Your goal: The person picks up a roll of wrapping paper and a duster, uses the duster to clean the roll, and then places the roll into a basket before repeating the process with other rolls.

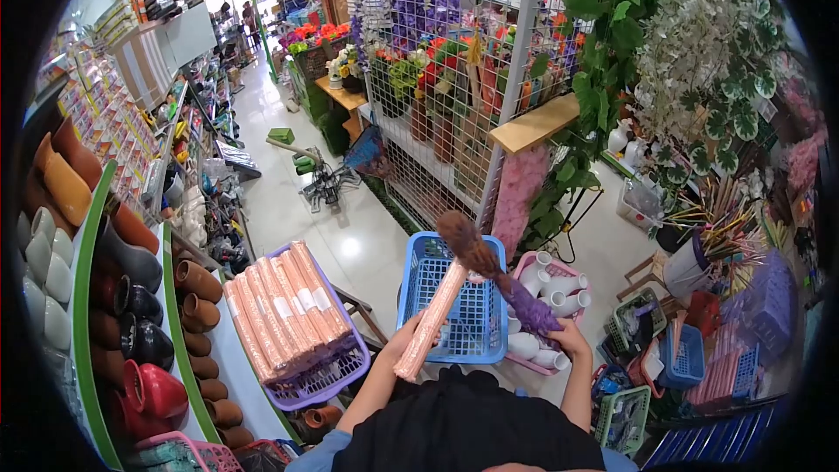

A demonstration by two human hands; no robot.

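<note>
My left hand (405, 340) is closed around the lower part of a long, pale pink roll (434, 323) in shiny wrapping, which tilts up and to the right. A purple-and-brown fluffy duster (498, 273) is in my right hand (572, 337), gripped at its purple end. Its brown end overlaps the top of the roll in this view. Below both lies a blue plastic basket (409, 284) with its lattice bottom showing. Several similar pink rolls (284, 310) lie side by side on a purple basket (361, 365) to my left.
A pink basket (584, 264) of white vases (524, 345) stands right of the blue one. Clay pots (203, 312) line the left shelves. Ahead rise a white wire rack (437, 114) with artificial flowers and a wooden ledge (535, 124). Small baskets (634, 415) crowd the right floor.
</note>
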